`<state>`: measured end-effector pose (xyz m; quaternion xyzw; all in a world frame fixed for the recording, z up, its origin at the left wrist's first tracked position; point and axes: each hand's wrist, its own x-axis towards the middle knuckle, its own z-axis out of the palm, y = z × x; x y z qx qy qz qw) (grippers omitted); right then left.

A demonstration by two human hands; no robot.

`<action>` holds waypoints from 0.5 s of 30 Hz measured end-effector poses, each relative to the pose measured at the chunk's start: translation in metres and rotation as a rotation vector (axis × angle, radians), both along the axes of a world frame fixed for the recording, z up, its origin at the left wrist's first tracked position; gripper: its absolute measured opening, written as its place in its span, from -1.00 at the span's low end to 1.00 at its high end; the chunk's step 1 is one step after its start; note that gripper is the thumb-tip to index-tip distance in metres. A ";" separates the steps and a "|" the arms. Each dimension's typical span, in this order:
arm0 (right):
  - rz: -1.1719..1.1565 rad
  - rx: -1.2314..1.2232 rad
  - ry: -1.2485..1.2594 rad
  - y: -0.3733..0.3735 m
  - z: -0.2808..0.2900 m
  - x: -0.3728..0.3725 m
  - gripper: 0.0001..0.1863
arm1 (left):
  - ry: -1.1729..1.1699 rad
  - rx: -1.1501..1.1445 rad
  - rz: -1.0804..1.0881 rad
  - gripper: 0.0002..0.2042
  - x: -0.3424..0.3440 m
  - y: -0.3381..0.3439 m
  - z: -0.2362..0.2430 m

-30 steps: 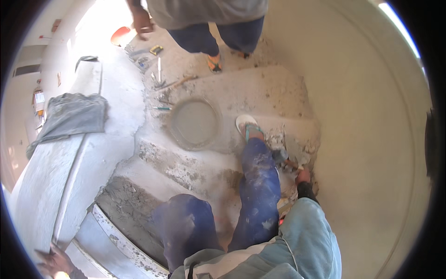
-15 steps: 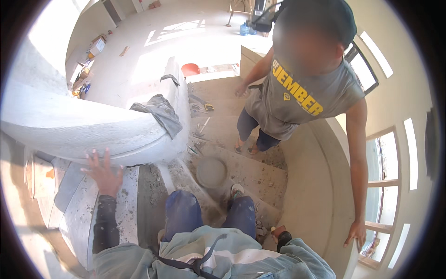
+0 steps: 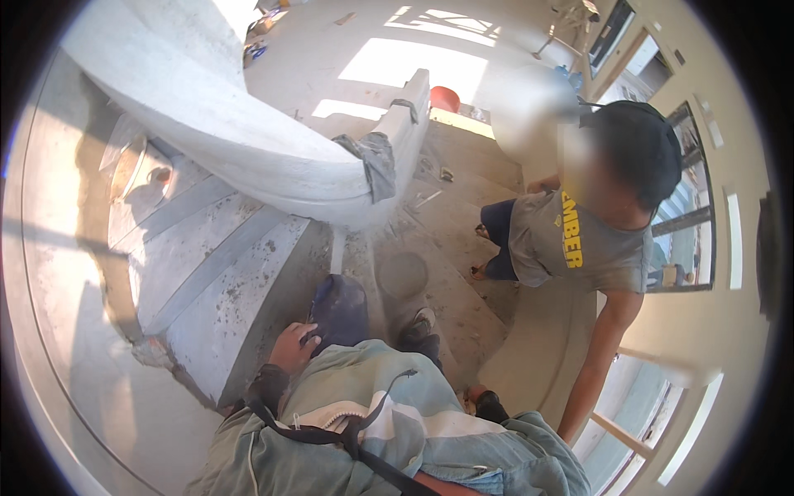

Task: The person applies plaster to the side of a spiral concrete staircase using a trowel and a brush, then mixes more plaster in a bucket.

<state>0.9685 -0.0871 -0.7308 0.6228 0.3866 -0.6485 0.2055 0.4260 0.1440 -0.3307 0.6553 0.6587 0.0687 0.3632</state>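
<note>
Bending past stair steps (image 3: 240, 277), big white wall (image 3: 231, 136). Co-worker (image 3: 612, 260) in grey shirt (image 3: 538, 236), yellow letters (image 3: 571, 227) on front. Blue trouser knee (image 3: 341, 306) in front, left side. Round tub (image 3: 403, 274) just past it, grey inside. Left hand (image 3: 292, 347) at knee's edge, fingers bit apart. Red bucket (image 3: 445, 98) far off. Right hand (image 3: 476, 393) mostly hidden; cannot tell if fingers hold anything.

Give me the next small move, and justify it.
Probably lower the gaze toward the right hand: only part of it shows beyond the jacket, so its grip cannot be checked, while the left hand lies by the left knee.
</note>
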 end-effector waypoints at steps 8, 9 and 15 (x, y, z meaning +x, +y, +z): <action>1.085 0.553 -0.120 0.179 0.072 -0.033 -0.71 | 0.149 -0.178 0.204 -0.84 -0.001 -0.055 0.001; 1.051 0.537 -0.124 0.202 0.081 -0.039 -0.72 | 0.096 -0.149 0.200 -0.85 -0.006 -0.064 -0.006; 1.191 0.566 -0.060 0.295 0.112 -0.059 -0.74 | -0.007 -0.165 0.138 -0.88 -0.006 -0.096 -0.009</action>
